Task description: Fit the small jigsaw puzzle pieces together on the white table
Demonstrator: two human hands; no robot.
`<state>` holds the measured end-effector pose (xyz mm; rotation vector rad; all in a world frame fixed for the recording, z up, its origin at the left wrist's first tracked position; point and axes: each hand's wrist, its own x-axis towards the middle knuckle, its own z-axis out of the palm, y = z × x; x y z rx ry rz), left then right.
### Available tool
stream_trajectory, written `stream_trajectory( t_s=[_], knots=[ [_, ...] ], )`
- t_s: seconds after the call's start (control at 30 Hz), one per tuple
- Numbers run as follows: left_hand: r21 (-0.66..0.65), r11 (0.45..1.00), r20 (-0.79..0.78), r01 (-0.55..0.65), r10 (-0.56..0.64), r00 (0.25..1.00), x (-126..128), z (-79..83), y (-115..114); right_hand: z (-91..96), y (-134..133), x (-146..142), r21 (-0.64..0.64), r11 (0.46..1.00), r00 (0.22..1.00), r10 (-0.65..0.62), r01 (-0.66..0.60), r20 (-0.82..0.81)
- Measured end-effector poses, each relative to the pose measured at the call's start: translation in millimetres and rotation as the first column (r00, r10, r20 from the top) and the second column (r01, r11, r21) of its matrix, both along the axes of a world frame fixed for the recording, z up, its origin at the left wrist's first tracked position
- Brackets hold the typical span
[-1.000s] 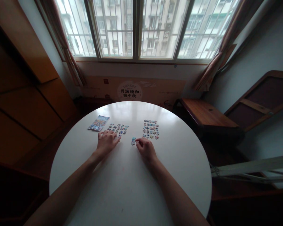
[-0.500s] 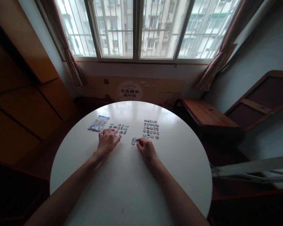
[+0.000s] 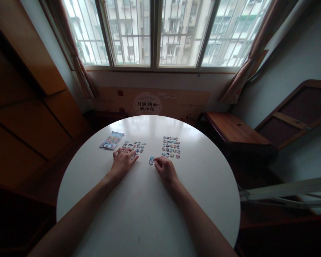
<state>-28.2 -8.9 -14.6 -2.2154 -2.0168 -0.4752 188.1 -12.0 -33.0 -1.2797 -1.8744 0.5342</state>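
On the white round table, my left hand lies with fingers spread over a loose group of jigsaw puzzle pieces, covering some of them. A small joined cluster of bluish puzzle pieces lies between my hands. Close against its right side, my right hand is closed in a pinch; whatever is between the fingertips is hidden. Beyond that hand, several rows of puzzle pieces are laid out in a grid. A colourful picture sheet or packet rests at the left, past my left hand.
The white round table has its far edge near the wall under a barred window. A wooden bench stands to the right behind it. Wooden cabinets line the left side.
My left hand has shifted slightly right and its fingers have moved over the loose pieces. My right hand stays almost still beside the joined cluster.
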Motion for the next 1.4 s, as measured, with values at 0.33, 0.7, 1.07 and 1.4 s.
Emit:
stream_trajectory(
  t_s=[0.33, 0.7, 1.07, 1.4],
  knots=[
    [-0.006, 1.0, 0.0, 0.009, -0.009, 1.0, 0.6, 3.9, -2.0, 2.8, -1.1, 0.4, -0.011, 1.0, 1.0, -0.002, 0.002, 0.007],
    [0.01, 1.0, 0.005, 0.005, -0.005, 1.0, 0.2, 2.1, -1.1, -0.6, 1.3, 0.0, -0.008, 1.0, 1.0, 0.001, -0.001, 0.011],
    [0.009, 1.0, -0.002, 0.025, -0.025, 1.0, -0.5, 2.1, -1.4, 0.8, 0.6, -0.5, -0.013, 1.0, 1.0, 0.005, -0.005, 0.009],
    [0.036, 0.999, -0.02, 0.028, -0.028, 0.999, 1.9, 4.7, -3.0, 1.4, 0.5, 0.0, -0.01, 1.0, 1.0, 0.004, -0.004, 0.009]
  ],
)
